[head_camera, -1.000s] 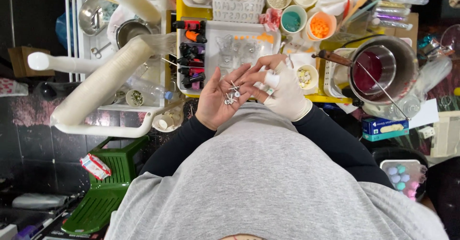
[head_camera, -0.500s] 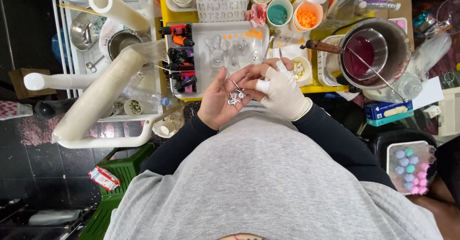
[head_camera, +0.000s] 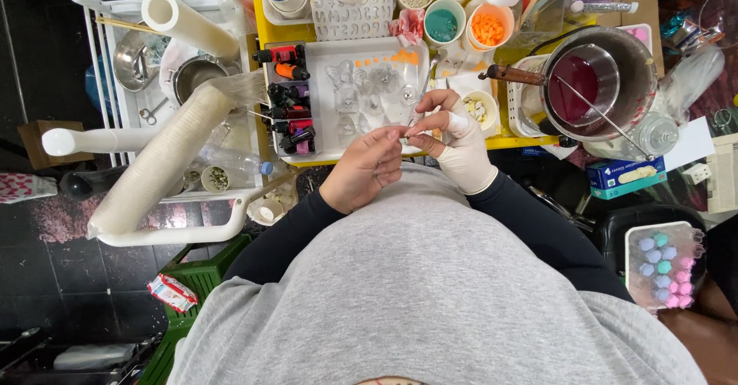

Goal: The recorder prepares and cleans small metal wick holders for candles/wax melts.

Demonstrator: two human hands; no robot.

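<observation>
Pinched between the bare left hand (head_camera: 367, 171) and the gloved right hand (head_camera: 461, 145) at the yellow table's (head_camera: 265, 38) front edge, a tiny thing (head_camera: 407, 130), probably light and slippery, is best held by fingertips.

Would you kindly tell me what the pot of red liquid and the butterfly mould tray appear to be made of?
Pot: probably stainless steel, given its grey, shiny wall. Butterfly mould tray: likely silicone or soft plastic, being milky and translucent with a matte look.
</observation>
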